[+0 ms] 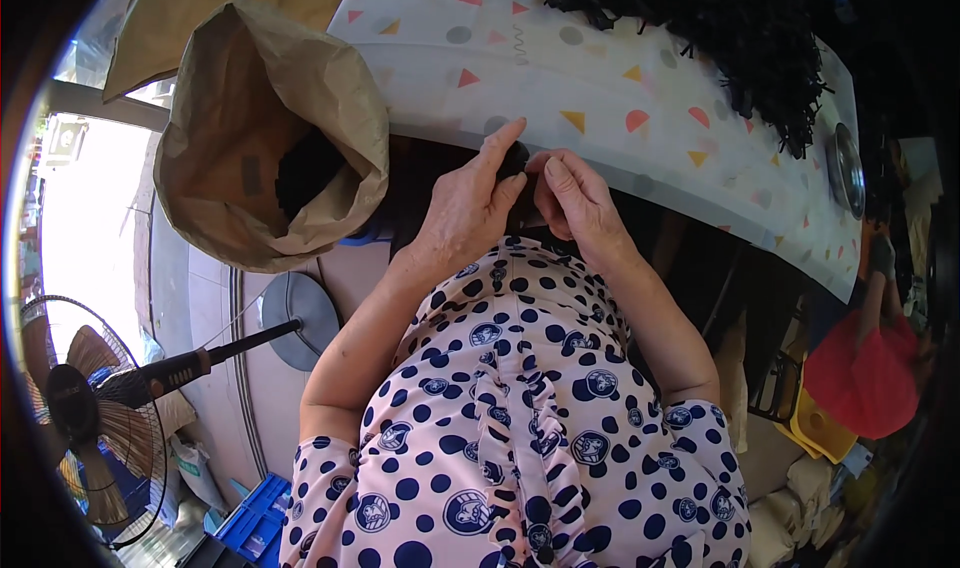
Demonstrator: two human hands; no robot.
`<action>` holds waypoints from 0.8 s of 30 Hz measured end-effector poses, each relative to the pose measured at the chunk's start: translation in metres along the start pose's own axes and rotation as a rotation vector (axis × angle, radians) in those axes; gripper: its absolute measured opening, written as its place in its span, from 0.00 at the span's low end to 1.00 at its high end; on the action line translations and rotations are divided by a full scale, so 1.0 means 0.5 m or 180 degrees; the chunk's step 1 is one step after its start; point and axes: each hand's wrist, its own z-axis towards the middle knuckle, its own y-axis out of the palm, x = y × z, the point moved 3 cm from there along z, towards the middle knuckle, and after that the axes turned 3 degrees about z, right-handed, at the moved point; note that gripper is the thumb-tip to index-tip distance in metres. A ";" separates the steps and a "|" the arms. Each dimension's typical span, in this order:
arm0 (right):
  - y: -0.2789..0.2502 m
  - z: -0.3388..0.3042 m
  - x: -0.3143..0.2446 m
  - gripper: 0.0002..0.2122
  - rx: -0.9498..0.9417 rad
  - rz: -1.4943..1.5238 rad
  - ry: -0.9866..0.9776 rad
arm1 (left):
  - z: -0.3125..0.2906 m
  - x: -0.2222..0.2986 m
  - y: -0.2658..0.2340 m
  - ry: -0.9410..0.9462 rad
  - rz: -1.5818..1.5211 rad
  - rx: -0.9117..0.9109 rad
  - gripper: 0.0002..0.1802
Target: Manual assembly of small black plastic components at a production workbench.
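Observation:
My left hand (466,200) is in front of me at the table's near edge, holding a small black piece (514,160) between thumb and fingers, its index finger stretched out. Close beside it, my right hand (583,206) is closed in a pinch, fingertips almost at the black piece. Whatever lies between those fingertips is too small or hidden to name. On the far side of the table spreads a large heap of thin black pieces (700,28) with narrow ends. To the left stands an open brown paper sack (330,78) with some black material (308,173) low inside.
A patterned white cloth (560,78) covers the table. At its right end lies a round metal dish (846,171). A standing fan (85,408) is at lower left, near a blue crate (255,518). On the right are a person in red (865,373) and a yellow container (820,423).

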 end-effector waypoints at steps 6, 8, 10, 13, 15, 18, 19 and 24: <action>0.018 -0.003 -0.014 0.19 -0.0102 -0.0350 -0.0348 | -0.017 0.001 0.009 -0.0505 -0.1604 -0.0077 0.23; 0.028 -0.001 -0.015 0.19 -0.0139 -0.0374 -0.0441 | -0.021 0.003 0.005 -0.0501 -0.1557 -0.0038 0.23; 0.037 0.000 -0.020 0.19 -0.0170 -0.0409 -0.0527 | -0.025 0.005 0.001 -0.0497 -0.1526 -0.0001 0.23; 0.047 0.001 -0.023 0.17 -0.0249 -0.0495 -0.0403 | -0.030 0.005 -0.006 -0.0724 -0.1719 0.0159 0.22; 0.048 0.003 -0.017 0.16 -0.0216 -0.0554 -0.0460 | -0.031 0.005 -0.010 -0.0585 -0.1518 0.0325 0.20; 0.054 0.007 -0.012 0.16 -0.0234 -0.0543 -0.0461 | -0.032 0.004 -0.010 -0.0372 -0.1352 0.0518 0.19; 0.055 0.007 -0.014 0.16 -0.0230 -0.0556 -0.0454 | -0.031 0.003 -0.009 -0.0372 -0.1368 0.0520 0.19; 0.065 0.012 -0.019 0.13 -0.0089 -0.0720 -0.0351 | -0.030 0.000 -0.011 -0.0148 -0.0880 0.0772 0.20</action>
